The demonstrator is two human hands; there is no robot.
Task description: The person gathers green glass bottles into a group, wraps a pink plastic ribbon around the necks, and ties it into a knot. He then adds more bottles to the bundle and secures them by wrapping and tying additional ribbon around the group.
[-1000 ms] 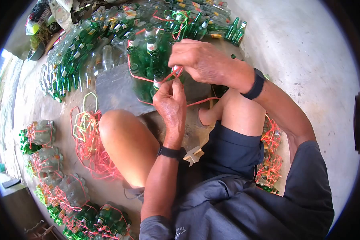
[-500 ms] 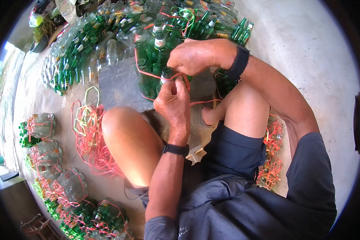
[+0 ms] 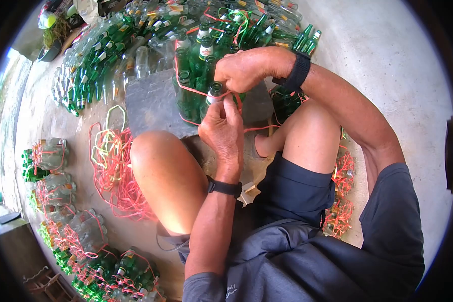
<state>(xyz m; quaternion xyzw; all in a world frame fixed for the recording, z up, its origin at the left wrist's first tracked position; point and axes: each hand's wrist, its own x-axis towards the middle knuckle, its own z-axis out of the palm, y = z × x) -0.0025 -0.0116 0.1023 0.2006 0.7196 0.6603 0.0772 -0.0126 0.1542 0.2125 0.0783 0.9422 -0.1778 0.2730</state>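
Head view shows the left hand (image 3: 221, 126) raised a little toward the cluster of green bottles (image 3: 191, 98) compared with a second ago. The right hand (image 3: 246, 68) has swung in from the side, so its knuckles now sit low over the bottle tops and its wristband lies closer to them. The red cord (image 3: 199, 91) that was slack between the fingers now runs taut across the bottle necks, so the binding looks to be in its tightening stage. The left thumb and fingertips are pressed together, pinching the cord against the neck of the nearest bottle (image 3: 215, 91). The right hand's fingers are curled shut over the cord's other run, though the pinch itself is hidden under the knuckles. The cluster stands on a grey slab (image 3: 151, 103) just beyond the knees. Each bottle is upright, long axis vertical and mouth up toward the camera, while the cord circles them level at the necks. Loose cords (image 3: 113, 171) lie heaped beside the left knee, with tied bundles (image 3: 50, 153) farther left.
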